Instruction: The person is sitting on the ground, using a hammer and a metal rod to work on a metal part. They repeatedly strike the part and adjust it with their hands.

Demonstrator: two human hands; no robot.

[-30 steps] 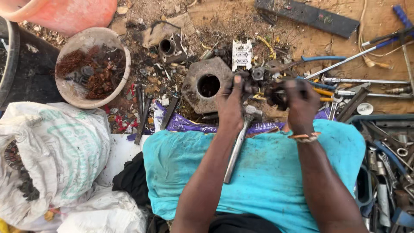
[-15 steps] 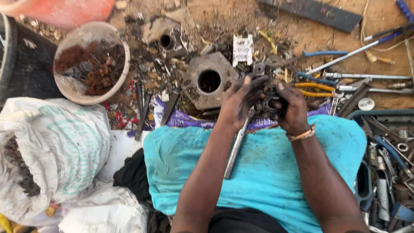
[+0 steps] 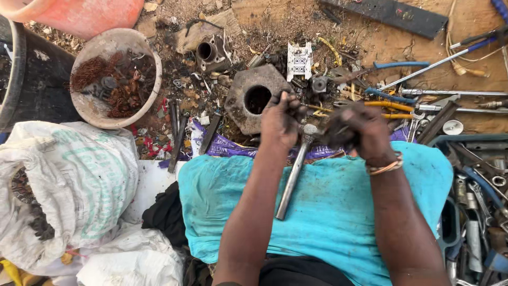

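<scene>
hammer (image 3: 294, 175) with a steel handle lies across the turquoise cloth (image 3: 338, 212) on the lap, its head up between the two hands. it looks heavy and stiff, and its smooth shaft is probably a little slippery from the grease, so the low end of the handle seems the best place to take hold. left hand (image 3: 280, 121) is closed near the hammer head, fingers curled; whether it really grips the head i cannot tell. right hand (image 3: 365, 130) is clamped on a small dark metal part (image 3: 336, 133), dirty and hard, likely dense for its size. both forearms reach forward from the body, wrists bent down, hands close together but not touching. just beyond them a grey metal block with a round hole (image 3: 254, 100) rests on the ground, and a bowl of copper scrap (image 3: 114, 79) sits far left.
</scene>
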